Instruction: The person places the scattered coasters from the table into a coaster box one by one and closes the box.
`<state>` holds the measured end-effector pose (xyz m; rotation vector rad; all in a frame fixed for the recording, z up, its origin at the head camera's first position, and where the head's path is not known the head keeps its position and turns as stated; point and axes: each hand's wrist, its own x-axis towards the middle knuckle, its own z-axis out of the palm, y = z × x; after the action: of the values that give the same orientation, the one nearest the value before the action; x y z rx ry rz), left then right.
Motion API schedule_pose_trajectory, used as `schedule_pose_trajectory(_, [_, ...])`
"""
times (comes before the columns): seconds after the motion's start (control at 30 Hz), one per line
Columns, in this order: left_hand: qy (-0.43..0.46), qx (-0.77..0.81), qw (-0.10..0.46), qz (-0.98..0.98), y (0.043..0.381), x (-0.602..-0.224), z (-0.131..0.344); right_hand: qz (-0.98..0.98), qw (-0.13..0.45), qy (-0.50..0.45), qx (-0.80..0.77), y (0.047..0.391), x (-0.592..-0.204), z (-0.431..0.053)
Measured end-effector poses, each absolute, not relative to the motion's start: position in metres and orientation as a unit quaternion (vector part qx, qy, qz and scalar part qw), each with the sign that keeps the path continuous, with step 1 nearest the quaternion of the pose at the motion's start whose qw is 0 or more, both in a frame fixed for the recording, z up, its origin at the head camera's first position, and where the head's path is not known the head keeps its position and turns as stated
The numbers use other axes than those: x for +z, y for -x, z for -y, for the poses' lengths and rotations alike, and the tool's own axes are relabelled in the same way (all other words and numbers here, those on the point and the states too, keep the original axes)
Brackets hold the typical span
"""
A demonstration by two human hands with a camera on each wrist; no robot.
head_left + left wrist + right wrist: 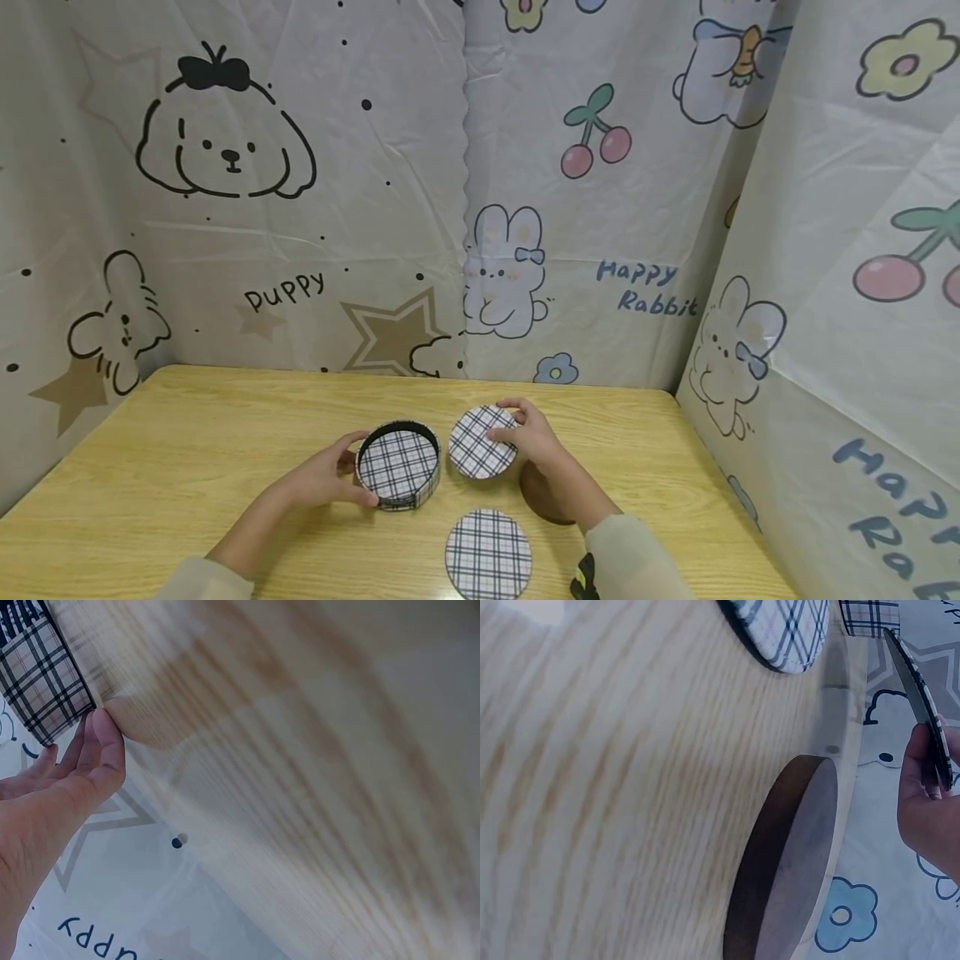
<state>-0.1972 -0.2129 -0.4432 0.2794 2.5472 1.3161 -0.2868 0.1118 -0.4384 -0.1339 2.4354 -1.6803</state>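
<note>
At five o'clock in the head view, the right forearm hides part of the brown round piece. Right wrist view: the right hand is cropped at three — the held plaid disc partly hides its fingers. Left wrist view: the plaid box is cropped at ten.

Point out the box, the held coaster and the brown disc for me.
Box (pixel 428 493), head view: outer wall.
Held coaster (pixel 475 446), head view: plaid face.
Brown disc (pixel 799 859), right wrist view: flat upper face.
</note>
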Motion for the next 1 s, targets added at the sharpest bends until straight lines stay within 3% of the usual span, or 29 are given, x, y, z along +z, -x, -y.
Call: schedule_pose_trajectory(1.0, [-0.101,0.46,0.134,-0.872,0.195,-0.44,0.213,-0.797,0.087,0.049,-0.596,0.276,-0.421,-0.085])
